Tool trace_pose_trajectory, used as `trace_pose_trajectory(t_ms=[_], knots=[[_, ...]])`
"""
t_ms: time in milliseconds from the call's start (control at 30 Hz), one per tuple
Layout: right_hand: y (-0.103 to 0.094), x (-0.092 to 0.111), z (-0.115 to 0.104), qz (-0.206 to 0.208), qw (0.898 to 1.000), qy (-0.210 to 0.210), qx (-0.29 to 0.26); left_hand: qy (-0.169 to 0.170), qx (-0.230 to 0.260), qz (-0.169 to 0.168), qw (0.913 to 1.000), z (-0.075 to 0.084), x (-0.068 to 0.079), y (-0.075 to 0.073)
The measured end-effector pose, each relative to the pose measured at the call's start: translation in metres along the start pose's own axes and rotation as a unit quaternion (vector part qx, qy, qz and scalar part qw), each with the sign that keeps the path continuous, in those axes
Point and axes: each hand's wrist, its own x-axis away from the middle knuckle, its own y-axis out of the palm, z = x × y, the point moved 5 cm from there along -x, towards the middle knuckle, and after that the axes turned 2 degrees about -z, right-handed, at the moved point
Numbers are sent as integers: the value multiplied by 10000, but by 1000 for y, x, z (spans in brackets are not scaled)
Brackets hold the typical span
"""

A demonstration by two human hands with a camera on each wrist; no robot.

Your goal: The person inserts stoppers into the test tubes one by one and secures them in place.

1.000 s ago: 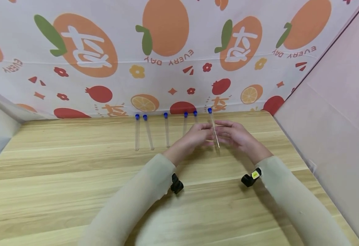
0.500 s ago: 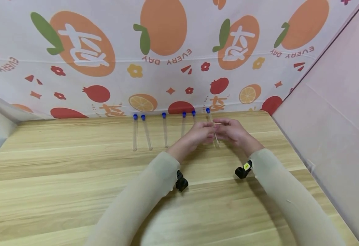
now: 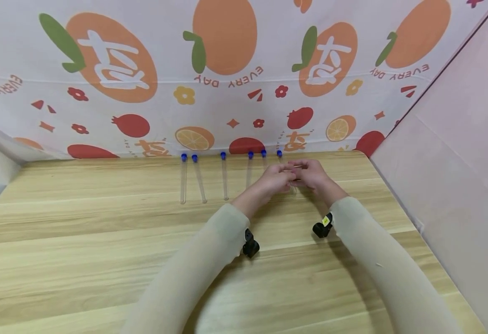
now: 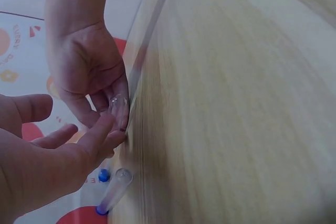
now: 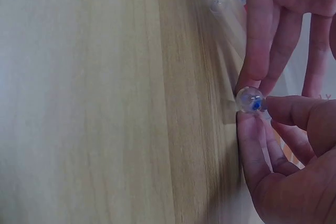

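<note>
At the table's back right, a clear test tube with a blue cap [image 3: 279, 153] lies between my two hands, its middle hidden by fingers. My right hand [image 3: 312, 175] pinches it: in the right wrist view the thumb [image 5: 287, 109] presses one side of the tube's round end [image 5: 248, 98], with fingertips below. From the other side, my left hand [image 3: 274, 180] reaches in with fairly straight fingers [image 4: 94, 139], which touch or nearly touch the tube and the right fingers. Close to the left hand, two more capped tubes [image 3: 250, 169] lie partly covered by it.
Further left, several similar test tubes [image 3: 224, 178] lie in a loose row, caps toward the fruit-print backdrop [image 3: 227, 106]. The wooden table [image 3: 101, 260] ends at that backdrop. A pale side wall [image 3: 457, 139] stands to the right.
My right hand has moved left, closing up to the left hand. The test tube between them has shifted slightly left, its cap now nearer the other caps. The row of tubes has stayed put.
</note>
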Motion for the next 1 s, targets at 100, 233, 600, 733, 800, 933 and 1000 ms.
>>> trace_pose_trajectory(t_ms=[100, 233, 600, 733, 800, 933, 1000], knots=[[2, -2, 0, 89, 10000, 25, 17, -9, 47, -3, 10000, -1, -1, -1], [3, -2, -1, 224, 9996, 88, 117, -3, -18, 2, 10000, -1, 0, -1], [5, -2, -2, 496, 9946, -111, 904, -56, -119, 21, 9999, -2, 5, -3], [6, 0, -3, 504, 9932, -185, 1031, -19, -121, 47, 9999, -1, 9, -3], [7, 2, -4, 499, 9916, -225, 1172, 34, -105, 19, 9999, -2, 12, -4], [9, 5, -5, 466, 9902, -266, 1293, 199, -181, -210, 9994, -4, 29, -4], [9, 6, -5, 489, 9901, -275, 1288, 312, -239, -417, 9984, -5, 43, -3]])
